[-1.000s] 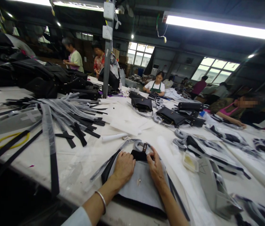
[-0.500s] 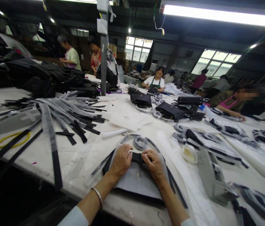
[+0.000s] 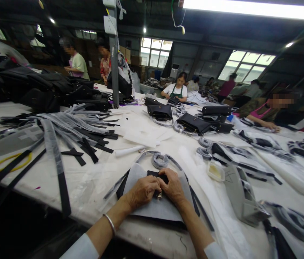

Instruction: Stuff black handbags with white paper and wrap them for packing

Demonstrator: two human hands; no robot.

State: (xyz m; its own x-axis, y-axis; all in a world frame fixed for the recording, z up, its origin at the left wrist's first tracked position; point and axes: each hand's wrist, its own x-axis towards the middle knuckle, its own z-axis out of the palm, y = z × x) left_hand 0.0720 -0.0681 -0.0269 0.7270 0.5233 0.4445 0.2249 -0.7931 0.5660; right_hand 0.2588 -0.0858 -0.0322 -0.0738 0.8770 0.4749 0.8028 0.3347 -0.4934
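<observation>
A black handbag (image 3: 123,187) lies flat at the table's front edge, its face covered by a pale grey protective sheet (image 3: 152,212). Across its upper middle runs a short black strap (image 3: 152,173). My left hand (image 3: 143,189) and my right hand (image 3: 172,185) meet over the strap, fingers bent and pinching its lower end. Just below the fingertips a small metal clasp (image 3: 159,195) shows. The fingers hide most of the strap's end. Behind the bag, a wrapped coiled strap (image 3: 159,160) rests inside the arch of the bag's handle (image 3: 178,163).
Black straps in clear film (image 3: 56,158) spread to the left, near a yellow ring (image 3: 11,162). Finished black bags (image 3: 159,112) stand farther back. On the right are a grey holder (image 3: 240,196) and a small tub (image 3: 216,171). A metal post (image 3: 114,72) rises behind; several people work beyond.
Both hands have come together and down from the strap's two sides to the clasp at the bag's middle. The view has shifted slightly.
</observation>
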